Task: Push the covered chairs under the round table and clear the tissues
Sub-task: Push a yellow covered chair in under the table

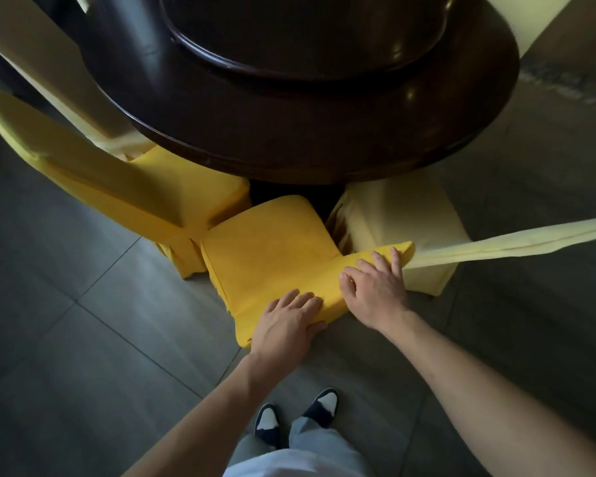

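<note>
Both hands sit on the top edge of the backrest of the bright yellow covered chair (269,249). Left hand (286,325) grips the near end: fingers over the top, thumb wrapped against the near face. Right hand (375,287) just beside it, fingers curled over the same edge; its thumb is out of sight, so how firmly it holds cannot be told.

Hidden or unclear: chair legs and the lower cover are out of view. The front of the seat meets the shadow under the round table (324,139); how far it reaches underneath cannot be made out. The table's far side is cut off at the top of the view. No tissues can be made out.

Around the grip: beyond the right hand, a pale yellow covered chair (399,215), close alongside, its backrest running off the right edge. Beyond the left hand, a second bright yellow chair (145,201), angled, seat partly under the table rim. Farther left, another pale chair (42,63), partly cut off. Grey tiled floor (66,321); dark shoes (320,406) below the hands.
</note>
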